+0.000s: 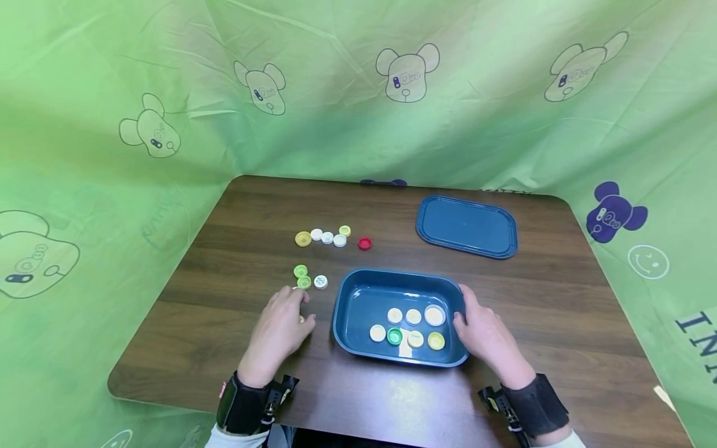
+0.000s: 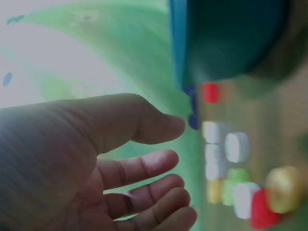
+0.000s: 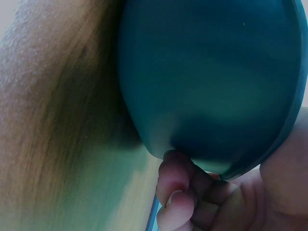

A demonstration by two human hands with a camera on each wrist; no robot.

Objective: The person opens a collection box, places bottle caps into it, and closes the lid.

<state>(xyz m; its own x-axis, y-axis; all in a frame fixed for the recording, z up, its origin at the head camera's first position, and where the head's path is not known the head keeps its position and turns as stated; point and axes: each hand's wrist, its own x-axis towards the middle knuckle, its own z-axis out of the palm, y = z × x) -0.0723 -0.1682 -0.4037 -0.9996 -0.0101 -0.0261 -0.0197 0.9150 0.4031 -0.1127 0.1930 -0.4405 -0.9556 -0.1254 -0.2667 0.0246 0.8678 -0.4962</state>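
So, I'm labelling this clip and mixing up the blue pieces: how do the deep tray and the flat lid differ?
The deep tray has raised walls; the flat lid has a low rim. The right hand grips the tray; the lid lies untouched. The tray is nearer, the lid farther back. Both are blue with rounded corners.

The blue tray (image 1: 364, 305), round-cornered, sits open side up on the worktop (image 1: 235, 261) with seven caps (image 1: 434, 315) spread inside: white, yellowish, one green. Leftward lie two touching green caps (image 1: 304, 282) and a white cap (image 1: 320, 282); farther back, yellow, white and red ones (image 1: 365, 243).
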